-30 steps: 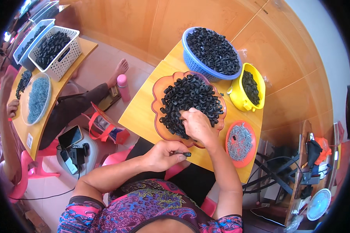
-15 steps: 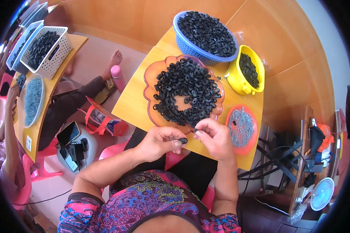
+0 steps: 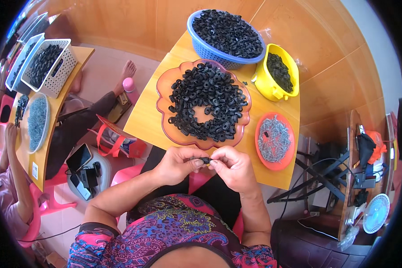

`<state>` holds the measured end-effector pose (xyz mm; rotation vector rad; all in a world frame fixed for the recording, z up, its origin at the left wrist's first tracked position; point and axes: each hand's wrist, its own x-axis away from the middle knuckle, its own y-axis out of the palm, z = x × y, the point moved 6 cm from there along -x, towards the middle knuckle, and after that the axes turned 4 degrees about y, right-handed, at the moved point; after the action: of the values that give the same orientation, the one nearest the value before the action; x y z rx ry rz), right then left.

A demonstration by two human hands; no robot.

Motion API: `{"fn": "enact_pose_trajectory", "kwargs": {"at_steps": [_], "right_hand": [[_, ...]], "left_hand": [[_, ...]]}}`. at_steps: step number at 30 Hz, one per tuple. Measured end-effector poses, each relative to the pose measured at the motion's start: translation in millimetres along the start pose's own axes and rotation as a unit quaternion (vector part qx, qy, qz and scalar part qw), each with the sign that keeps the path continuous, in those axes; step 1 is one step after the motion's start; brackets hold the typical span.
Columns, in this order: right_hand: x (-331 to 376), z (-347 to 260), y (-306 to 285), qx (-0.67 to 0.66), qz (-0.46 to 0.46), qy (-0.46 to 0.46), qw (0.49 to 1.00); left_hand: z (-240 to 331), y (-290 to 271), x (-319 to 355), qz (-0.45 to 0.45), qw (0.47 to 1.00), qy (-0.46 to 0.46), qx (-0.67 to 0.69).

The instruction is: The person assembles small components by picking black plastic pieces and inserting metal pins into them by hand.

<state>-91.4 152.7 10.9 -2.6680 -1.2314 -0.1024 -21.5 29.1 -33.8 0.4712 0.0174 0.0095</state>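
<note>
Fingers: we see both thumb-and-forefinger pairs nearly together, the left hand point(image 3: 176, 166) and right hand point(image 3: 234, 170) pinching one small black piece point(image 3: 204, 160) between them.
Pinched piece: at the near edge of the table point(image 3: 145, 120); dark, stubby, mostly covered by fingertips, so we cannot make out its ends.
Scalloped bowl: one, orange point(image 3: 164, 91), just beyond; its black pieces overlap past our counting.
Far containers: two, a blue basket point(image 3: 212, 52) left, a yellow tub point(image 3: 264, 85) right.
Right: one red plate point(image 3: 272, 165) of tangled silvery pins point(image 3: 278, 138).
Far left: a co-worker point(image 3: 15, 192), partly cut off.
</note>
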Motion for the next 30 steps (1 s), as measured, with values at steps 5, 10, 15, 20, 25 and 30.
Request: {"fn": "enact_pose_trajectory", "kwargs": {"at_steps": [5,10,15,20,25,30], "right_hand": [[-4,3,4,-0.053,-0.015,0.005,0.998],[-3,8,5,0.020,-0.006,0.002,1.000],[-5,11,3,-0.192,-0.108,0.074,0.973],[-7,19,8,-0.256,-0.142,0.065,0.954],[-11,32,11,-0.232,-0.150,0.070,0.958],[-7,19,2,-0.148,-0.078,0.090,0.982]], "left_hand": [[25,5,1,-0.017,0.961,0.087,-0.262],[30,7,1,-0.014,0.935,0.155,-0.320],[34,4,3,-0.028,0.953,0.135,-0.269],[39,11,6,-0.033,0.943,0.171,-0.282],[40,16,6,-0.041,0.912,0.208,-0.350],[34,10,-1,0.013,0.940,0.132,-0.314]]}}
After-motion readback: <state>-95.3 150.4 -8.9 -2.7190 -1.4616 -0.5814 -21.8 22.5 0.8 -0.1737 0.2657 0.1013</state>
